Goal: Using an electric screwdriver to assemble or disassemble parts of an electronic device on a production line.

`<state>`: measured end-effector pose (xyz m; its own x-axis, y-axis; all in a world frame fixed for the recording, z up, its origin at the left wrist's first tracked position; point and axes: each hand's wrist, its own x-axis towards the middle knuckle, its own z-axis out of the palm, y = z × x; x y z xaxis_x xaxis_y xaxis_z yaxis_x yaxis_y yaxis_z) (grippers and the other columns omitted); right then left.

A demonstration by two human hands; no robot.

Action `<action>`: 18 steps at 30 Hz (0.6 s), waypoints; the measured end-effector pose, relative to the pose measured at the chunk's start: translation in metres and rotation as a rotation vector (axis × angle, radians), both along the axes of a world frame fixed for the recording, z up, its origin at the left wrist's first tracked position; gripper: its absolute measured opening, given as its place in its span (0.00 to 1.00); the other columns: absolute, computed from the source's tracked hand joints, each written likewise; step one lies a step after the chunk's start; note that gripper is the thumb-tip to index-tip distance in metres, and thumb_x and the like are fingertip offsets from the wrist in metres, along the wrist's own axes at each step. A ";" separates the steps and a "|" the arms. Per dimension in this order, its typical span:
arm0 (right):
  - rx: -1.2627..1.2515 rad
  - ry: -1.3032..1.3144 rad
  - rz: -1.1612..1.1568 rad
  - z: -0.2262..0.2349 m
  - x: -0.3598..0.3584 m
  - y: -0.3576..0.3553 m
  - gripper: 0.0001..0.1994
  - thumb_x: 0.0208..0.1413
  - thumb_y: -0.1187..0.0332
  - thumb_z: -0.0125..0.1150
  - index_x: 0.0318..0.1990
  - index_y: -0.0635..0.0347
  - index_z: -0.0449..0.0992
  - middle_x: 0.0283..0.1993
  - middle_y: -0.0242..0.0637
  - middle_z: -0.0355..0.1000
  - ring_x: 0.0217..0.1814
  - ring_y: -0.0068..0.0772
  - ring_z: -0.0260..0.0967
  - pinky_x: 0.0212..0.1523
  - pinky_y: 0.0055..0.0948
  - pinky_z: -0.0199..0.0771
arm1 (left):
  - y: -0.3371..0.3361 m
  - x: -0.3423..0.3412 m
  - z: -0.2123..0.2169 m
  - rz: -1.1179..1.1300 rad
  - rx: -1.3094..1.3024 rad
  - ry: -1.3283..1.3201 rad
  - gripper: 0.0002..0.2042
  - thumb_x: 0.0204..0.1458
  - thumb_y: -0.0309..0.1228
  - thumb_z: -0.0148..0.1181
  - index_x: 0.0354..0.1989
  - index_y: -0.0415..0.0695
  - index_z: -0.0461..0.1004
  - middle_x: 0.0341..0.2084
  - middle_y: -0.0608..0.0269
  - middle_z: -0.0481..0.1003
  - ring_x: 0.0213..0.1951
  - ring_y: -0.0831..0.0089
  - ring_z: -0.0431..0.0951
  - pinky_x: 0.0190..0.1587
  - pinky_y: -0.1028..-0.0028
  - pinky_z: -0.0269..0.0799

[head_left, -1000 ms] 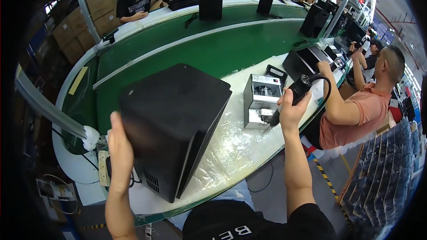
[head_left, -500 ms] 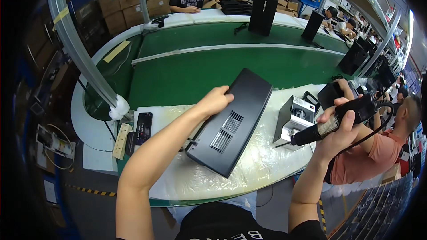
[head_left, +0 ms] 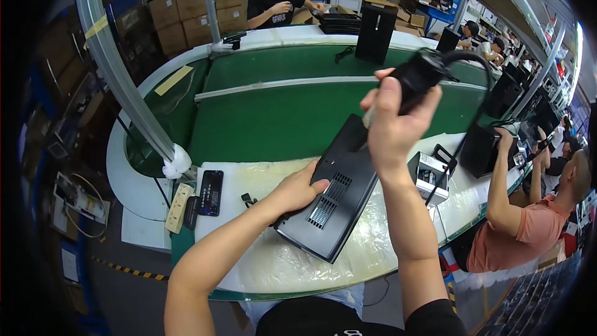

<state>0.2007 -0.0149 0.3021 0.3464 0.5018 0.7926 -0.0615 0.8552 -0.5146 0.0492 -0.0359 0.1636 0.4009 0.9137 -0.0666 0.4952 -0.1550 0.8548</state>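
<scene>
A long black casing [head_left: 333, 211] with two slotted vent patches lies slanted on the padded work surface. My left hand [head_left: 297, 190] grips its left edge, the thumb on top beside the vents. My right hand [head_left: 401, 127] is wrapped round a black corded electric screwdriver [head_left: 418, 81] over the casing's far end. The screwdriver's lower end is partly behind my fingers, so I cannot tell if its bit touches the casing. To the right of the casing stands a small metal box [head_left: 433, 177] with an open top, apparently a screw feeder.
Left of the casing are a black remote-like panel [head_left: 211, 193] and a power strip [head_left: 179, 208]. A metal post [head_left: 124, 74] rises at the left. Beyond runs a green conveyor [head_left: 273, 118] carrying a black tower [head_left: 375, 34]. A co-worker [head_left: 522, 230] sits close by on the right.
My right hand has carried the screwdriver from the metal box up and left to the casing's far end. My left hand now sits closer to the vents.
</scene>
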 end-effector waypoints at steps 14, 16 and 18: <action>-0.092 -0.228 -0.088 -0.027 -0.019 0.041 0.15 0.58 0.74 0.56 0.48 0.65 0.58 0.31 0.36 0.69 0.21 0.17 0.64 0.21 0.16 0.65 | -0.007 0.006 0.025 0.043 0.020 0.161 0.22 0.54 0.38 0.53 0.55 0.39 0.63 0.43 0.40 0.74 0.47 0.45 0.74 0.50 0.57 0.68; -0.174 -0.220 -0.013 -0.025 -0.021 0.041 0.14 0.58 0.74 0.56 0.47 0.66 0.59 0.29 0.34 0.69 0.20 0.17 0.65 0.20 0.16 0.64 | -0.007 0.006 0.026 0.056 0.006 0.153 0.22 0.54 0.37 0.53 0.54 0.38 0.63 0.42 0.39 0.74 0.47 0.45 0.74 0.50 0.57 0.67; -0.152 -0.223 -0.013 -0.028 -0.023 0.044 0.14 0.58 0.73 0.56 0.47 0.66 0.60 0.30 0.35 0.70 0.21 0.17 0.65 0.21 0.16 0.64 | -0.006 0.006 0.026 0.070 -0.007 0.146 0.22 0.54 0.37 0.53 0.54 0.37 0.63 0.42 0.39 0.74 0.47 0.44 0.73 0.50 0.57 0.67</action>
<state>0.1779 0.0294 0.2740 0.1790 0.6177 0.7657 0.0776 0.7670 -0.6369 0.0551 -0.0423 0.1894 0.3220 0.9384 -0.1257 0.6234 -0.1103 0.7741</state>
